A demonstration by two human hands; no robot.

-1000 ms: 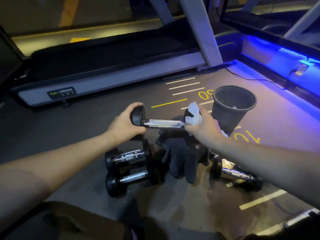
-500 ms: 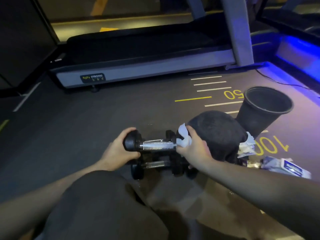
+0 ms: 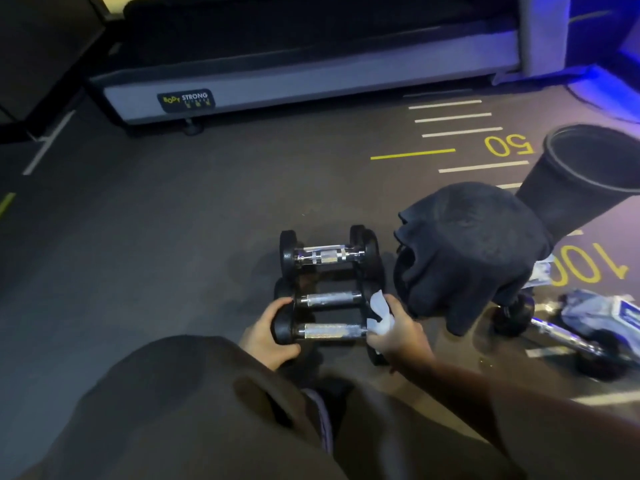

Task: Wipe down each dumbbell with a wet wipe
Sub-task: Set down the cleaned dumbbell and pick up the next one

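From here, left hand (image 3: 268, 336) is wrapped round the left head of the near dumbbell (image 3: 329, 331), bar running straight left-right on the floor; right hand (image 3: 398, 332) grips the other head, wipe (image 3: 381, 315) pinched against it, so both sit equally close.

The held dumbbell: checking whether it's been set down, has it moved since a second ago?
Yes. The held dumbbell came down beside the two floor dumbbells, nearest the person.

dumbbells (image 3: 328, 331): black ends, silver knurled handles
wipe (image 3: 381, 315): white
bin (image 3: 585, 181): black
cloth (image 3: 464, 258): black
floor (image 3: 173, 220): dark grey, white and yellow lines, yellow numbers
treadmill (image 3: 311, 84): grey, black belt
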